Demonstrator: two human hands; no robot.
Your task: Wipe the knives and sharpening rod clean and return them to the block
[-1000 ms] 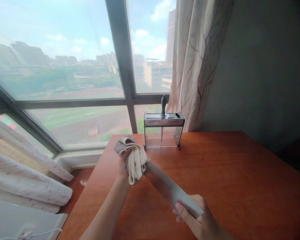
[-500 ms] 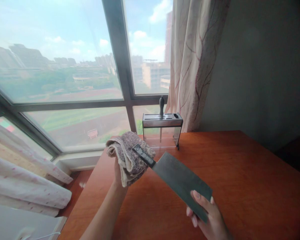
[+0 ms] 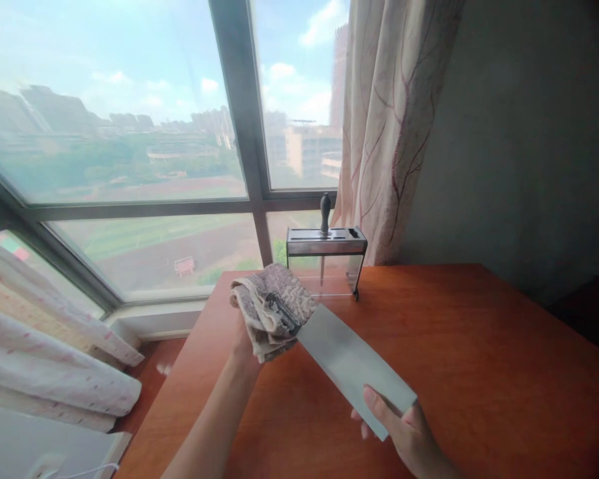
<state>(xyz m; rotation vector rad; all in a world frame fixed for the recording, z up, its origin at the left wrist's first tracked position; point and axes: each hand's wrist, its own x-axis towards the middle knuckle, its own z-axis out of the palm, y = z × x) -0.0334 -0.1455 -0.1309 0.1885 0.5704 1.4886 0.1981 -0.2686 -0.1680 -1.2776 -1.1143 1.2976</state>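
Note:
A cleaver (image 3: 352,359) hangs above the table, its blade slanting down to the right and catching pale light. My right hand (image 3: 404,426) pinches the blade's far end, thumb on the upper face and fingers beneath. A folded grey-and-white cloth (image 3: 259,306) rests in my left hand (image 3: 243,339), whose fingers are mostly hidden under it. The cleaver's dark handle (image 3: 281,313) lies against the cloth, with a fold covering part of it.
A clear-sided knife block (image 3: 327,247) with a metal top stands at the table's back edge, one black-handled tool (image 3: 325,213) upright in it. The wooden table (image 3: 459,346) reaches to the window (image 3: 144,166). Curtains (image 3: 384,133) hang on both sides.
The cloth has moved right and now wraps partly over the cleaver's handle. The blade has tilted, turning from dark to bright, and my right hand has shifted slightly left.

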